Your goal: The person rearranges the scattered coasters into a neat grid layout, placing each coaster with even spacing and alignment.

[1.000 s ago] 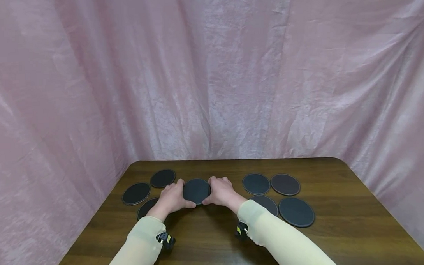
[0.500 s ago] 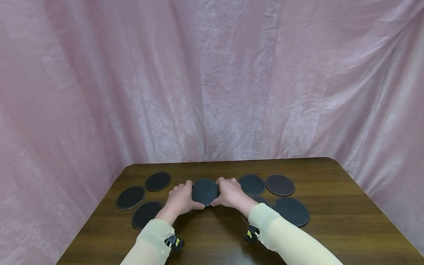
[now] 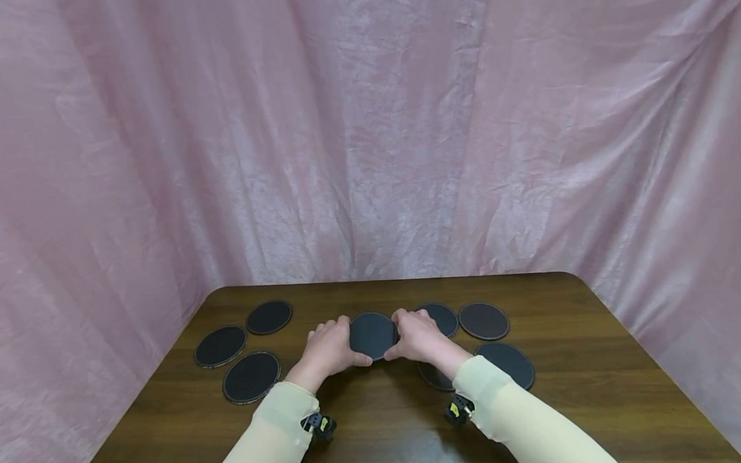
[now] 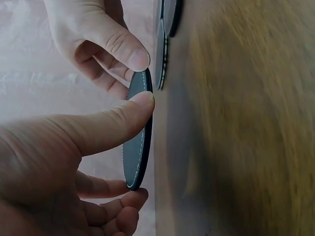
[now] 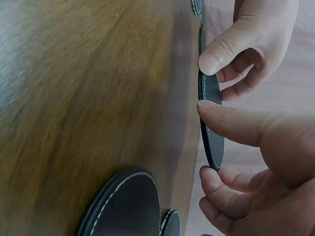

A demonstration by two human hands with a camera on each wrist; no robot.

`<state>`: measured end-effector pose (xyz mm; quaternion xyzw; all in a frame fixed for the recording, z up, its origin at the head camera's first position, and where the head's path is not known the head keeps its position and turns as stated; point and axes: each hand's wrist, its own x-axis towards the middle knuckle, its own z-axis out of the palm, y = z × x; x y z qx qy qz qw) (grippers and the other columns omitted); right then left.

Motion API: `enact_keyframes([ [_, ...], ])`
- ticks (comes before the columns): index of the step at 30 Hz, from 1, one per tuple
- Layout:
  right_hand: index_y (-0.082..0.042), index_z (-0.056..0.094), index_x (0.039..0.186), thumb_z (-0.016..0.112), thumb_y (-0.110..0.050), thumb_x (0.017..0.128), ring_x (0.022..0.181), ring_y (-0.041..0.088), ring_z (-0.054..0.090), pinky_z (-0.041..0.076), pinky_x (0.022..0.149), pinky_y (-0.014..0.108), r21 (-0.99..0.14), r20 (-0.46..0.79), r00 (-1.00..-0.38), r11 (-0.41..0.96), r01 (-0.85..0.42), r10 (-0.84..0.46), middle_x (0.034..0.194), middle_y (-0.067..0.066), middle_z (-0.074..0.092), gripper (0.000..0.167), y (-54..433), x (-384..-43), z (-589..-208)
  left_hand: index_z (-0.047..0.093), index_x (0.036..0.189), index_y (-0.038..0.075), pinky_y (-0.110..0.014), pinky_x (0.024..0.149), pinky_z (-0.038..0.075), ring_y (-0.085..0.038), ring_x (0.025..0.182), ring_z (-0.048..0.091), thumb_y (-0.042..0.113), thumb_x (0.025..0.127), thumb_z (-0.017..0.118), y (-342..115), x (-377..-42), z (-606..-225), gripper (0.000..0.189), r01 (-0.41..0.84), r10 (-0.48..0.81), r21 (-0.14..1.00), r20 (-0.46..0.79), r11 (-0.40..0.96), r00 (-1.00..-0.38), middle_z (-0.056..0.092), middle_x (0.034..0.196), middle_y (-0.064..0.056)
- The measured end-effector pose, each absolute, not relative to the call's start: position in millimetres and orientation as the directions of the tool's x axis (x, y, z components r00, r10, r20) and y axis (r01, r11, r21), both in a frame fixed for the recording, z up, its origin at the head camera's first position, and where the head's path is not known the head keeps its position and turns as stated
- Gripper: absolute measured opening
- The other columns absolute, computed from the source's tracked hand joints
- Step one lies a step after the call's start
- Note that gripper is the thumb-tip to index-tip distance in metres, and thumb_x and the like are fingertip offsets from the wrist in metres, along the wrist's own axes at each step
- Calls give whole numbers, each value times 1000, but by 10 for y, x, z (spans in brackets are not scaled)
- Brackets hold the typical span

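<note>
Between my two hands is a round black coaster with pale stitching along its rim. My left hand pinches its left edge, thumb at the near side and fingers at the far rim. On the opposite edge, my right hand grips it the same way. In the left wrist view the coaster stands apart from the wood, over its own shadow. The right wrist view shows a dark line along the edge of the coaster, with both thumbs on it.
Three dark coasters lie at the left of the brown wooden table, the nearest coaster beside my left wrist. Several more, including a brownish coaster, lie at the right, partly under my right arm. A pink curtain hangs behind.
Both hands have moved right together with the coaster, away from the left group and closer to the right group. My right hand now overlaps a coaster there. The head view has shifted slightly.
</note>
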<state>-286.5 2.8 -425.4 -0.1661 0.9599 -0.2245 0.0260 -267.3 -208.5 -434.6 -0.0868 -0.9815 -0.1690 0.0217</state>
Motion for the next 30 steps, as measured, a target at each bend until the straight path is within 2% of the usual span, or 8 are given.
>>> enact_keyframes([
  [7,1,65,141,102,-32,81,109,31,57,51,97,49,-466,27,-950,837,-287,-311,107,6,74,78,160,-2764,-4278,61,146,-5,-63,104,46,-42,118,64,50,78,101,-1978,-2638,-4375,96,199,186,333,71,922,-980,70,128,-23],
  [14,4,68,136,103,-31,79,112,38,58,48,101,55,-422,88,-942,845,-330,-324,91,4,68,76,238,-2618,-4296,60,147,-4,-63,105,46,-42,119,63,49,78,102,-1891,-2555,-4389,97,206,199,338,56,918,-978,69,130,-23],
  [22,4,66,141,103,-33,80,120,42,59,48,101,55,-405,77,-939,850,-337,-336,87,1,64,80,290,-2582,-4332,57,151,-5,-62,107,45,-43,123,62,48,79,101,-1845,-2531,-4335,100,219,225,316,19,923,-974,67,136,-25],
  [24,3,65,142,102,-34,81,124,43,58,48,103,56,-407,69,-937,848,-339,-342,90,3,65,80,297,-2565,-4344,57,152,-5,-63,107,44,-43,123,62,48,79,101,-1846,-2523,-4333,100,224,235,311,2,923,-972,67,137,-25],
  [30,2,68,136,105,-30,77,126,44,58,48,108,57,-394,72,-925,842,-369,-372,116,16,73,76,325,-2513,-4382,55,156,-2,-66,108,43,-45,127,61,46,79,102,-1864,-2515,-4360,102,252,280,319,-45,914,-959,66,140,-25],
])
